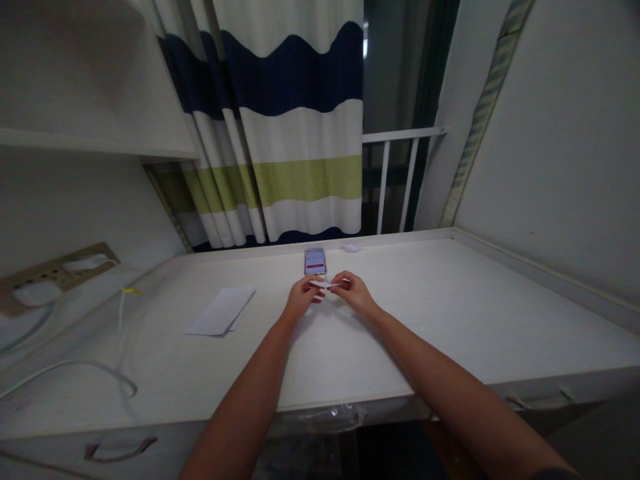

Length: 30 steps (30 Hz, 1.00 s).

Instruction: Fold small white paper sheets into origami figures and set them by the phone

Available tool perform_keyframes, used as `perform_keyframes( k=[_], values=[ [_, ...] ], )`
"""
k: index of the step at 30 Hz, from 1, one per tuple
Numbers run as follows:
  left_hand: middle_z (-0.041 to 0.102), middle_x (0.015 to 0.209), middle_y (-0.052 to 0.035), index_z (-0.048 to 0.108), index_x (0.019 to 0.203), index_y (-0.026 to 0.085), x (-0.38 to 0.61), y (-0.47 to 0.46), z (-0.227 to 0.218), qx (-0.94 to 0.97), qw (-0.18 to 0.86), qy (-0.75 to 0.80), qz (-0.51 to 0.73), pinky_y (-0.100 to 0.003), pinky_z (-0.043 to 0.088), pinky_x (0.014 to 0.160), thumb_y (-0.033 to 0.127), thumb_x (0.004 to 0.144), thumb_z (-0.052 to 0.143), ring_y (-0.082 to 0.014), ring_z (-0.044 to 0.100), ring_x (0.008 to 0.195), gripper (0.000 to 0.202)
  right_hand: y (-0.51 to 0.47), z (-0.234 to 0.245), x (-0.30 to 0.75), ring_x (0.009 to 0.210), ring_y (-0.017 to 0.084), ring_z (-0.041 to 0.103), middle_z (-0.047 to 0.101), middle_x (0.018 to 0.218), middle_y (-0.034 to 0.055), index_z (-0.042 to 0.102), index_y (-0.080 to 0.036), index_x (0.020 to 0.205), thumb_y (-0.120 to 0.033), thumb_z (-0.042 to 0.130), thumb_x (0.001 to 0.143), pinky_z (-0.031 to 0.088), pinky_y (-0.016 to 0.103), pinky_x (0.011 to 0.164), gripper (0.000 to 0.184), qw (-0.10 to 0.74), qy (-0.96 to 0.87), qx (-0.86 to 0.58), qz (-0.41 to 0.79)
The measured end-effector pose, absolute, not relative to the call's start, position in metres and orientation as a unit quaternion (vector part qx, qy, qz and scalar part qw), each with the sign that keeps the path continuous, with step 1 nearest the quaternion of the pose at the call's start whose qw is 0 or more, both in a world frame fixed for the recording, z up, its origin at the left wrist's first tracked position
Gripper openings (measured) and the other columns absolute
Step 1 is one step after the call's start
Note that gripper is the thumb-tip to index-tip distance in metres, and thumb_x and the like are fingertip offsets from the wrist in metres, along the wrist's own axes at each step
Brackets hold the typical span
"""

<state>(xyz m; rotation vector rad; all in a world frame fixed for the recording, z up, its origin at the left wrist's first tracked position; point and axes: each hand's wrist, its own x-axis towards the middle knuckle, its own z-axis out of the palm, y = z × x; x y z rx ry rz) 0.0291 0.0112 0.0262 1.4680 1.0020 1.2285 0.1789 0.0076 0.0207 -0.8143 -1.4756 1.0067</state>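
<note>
Between my two hands, just above the white desk (340, 360), is a small folded piece of white paper (324, 284). My left hand (303, 295) pinches its left end between thumb and fingers. At the right end, my right hand (353, 291) grips it with thumb and fingertips. The fingers cover part of the paper, so its full shape is hidden. Right behind my hands lies a phone (315, 261) with its screen lit. A small crumpled white piece (351, 248) rests near the desk's back edge, beyond my right hand.
Several white paper sheets (223, 311) lie stacked at the left. Further left are a power strip (60, 273) with plugs and a white cable (75, 363) on the desk. A striped curtain (305, 133) hangs behind, and a raised rim (540, 273) borders the desk's right side.
</note>
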Motion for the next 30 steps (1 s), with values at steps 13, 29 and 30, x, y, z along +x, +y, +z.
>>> perform_keyframes(
  k=[13,29,30],
  values=[
    [0.061,0.078,-0.0065,0.062,0.077,0.012,0.0274,0.0128,0.0239,0.578,0.5,0.379,0.522,-0.027,0.048,0.058,0.039,0.066,0.051,-0.0144,0.057,0.067,0.031,0.0101,0.0155,0.1792,0.057,0.009,0.049,0.051,0.068,-0.0011,0.048,-0.017,0.068,-0.031,0.057,0.064,0.041,0.022,0.053,0.017,0.526,-0.689,-0.387,0.314],
    [0.064,0.079,-0.0066,0.063,0.076,0.013,0.0321,0.011,0.024,0.658,0.416,0.387,0.495,-0.028,0.047,0.059,0.027,0.057,0.065,-0.0145,0.058,0.062,0.023,0.0075,0.0156,0.1804,0.054,0.009,0.049,0.048,0.066,-0.0014,0.046,-0.017,0.064,-0.019,0.05,0.067,0.04,0.022,0.052,0.005,0.503,-0.718,-0.437,0.2],
    [0.064,0.08,-0.0067,0.063,0.077,0.013,0.0318,0.0115,0.023,0.664,0.408,0.388,0.492,-0.027,0.047,0.059,0.026,0.058,0.064,-0.0146,0.058,0.063,0.023,0.007,0.0161,0.1803,0.054,0.009,0.049,0.048,0.066,-0.0012,0.045,-0.017,0.063,-0.019,0.05,0.066,0.04,0.022,0.052,0.005,0.504,-0.718,-0.439,0.194]
  ],
)
